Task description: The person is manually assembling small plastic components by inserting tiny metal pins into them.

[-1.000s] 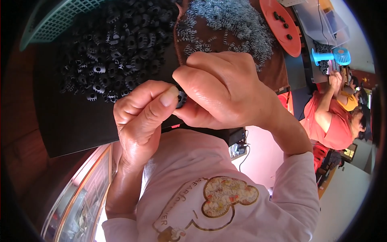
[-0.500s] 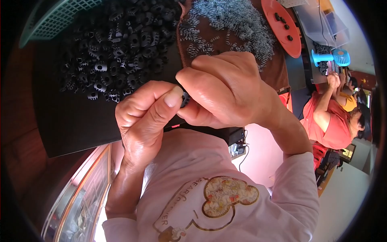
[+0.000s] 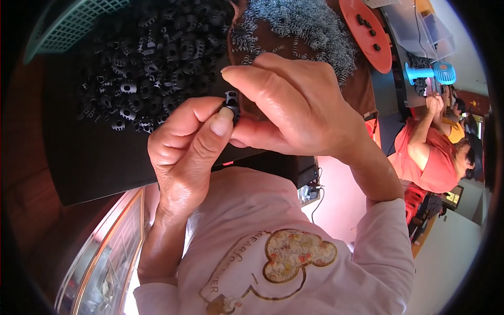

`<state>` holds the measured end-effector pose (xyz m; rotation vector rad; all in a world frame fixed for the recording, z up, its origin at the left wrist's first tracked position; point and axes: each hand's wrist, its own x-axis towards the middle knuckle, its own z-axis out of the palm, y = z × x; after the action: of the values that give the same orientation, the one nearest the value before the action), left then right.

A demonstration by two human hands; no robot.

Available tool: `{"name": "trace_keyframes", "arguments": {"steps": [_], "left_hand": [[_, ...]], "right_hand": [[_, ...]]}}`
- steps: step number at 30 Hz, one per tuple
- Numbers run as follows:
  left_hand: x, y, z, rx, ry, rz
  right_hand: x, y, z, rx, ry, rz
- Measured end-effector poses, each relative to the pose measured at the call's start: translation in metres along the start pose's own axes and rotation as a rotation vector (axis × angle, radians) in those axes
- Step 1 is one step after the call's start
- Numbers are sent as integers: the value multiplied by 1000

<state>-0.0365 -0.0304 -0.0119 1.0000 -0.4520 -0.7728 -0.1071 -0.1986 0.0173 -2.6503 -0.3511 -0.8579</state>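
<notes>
My left hand (image 3: 184, 152) and right hand (image 3: 294, 110) pinched one small black plastic part (image 3: 231, 100) between fingertips, springs (image 3: 310, 26) at twelve o'clock. I judged a slipping thumb could drop it among the black parts (image 3: 142, 63).

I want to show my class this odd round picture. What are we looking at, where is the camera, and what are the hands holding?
There is no machine here: a person works with bare hands. The camera sits on the person's head and looks down, and its very wide lens bends the picture into a circle. The left hand and right hand meet in the middle and pinch one small black plastic part between their fingertips. Beyond them, a dark surface holds a heap of black parts, and beside it lies a pile of small metal springs. Further right is an orange tray. Another person in a red shirt works at the right edge.
</notes>
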Motion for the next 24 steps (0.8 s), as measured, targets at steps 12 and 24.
{"name": "trace_keyframes", "arguments": {"steps": [12,24], "left_hand": [[1,-4,-2,2,9,-5],[3,-4,4,4,-3,37]], "right_hand": [[2,6,-5,-60,-57,-145],[-6,0,1,-79,46,-8]]}}
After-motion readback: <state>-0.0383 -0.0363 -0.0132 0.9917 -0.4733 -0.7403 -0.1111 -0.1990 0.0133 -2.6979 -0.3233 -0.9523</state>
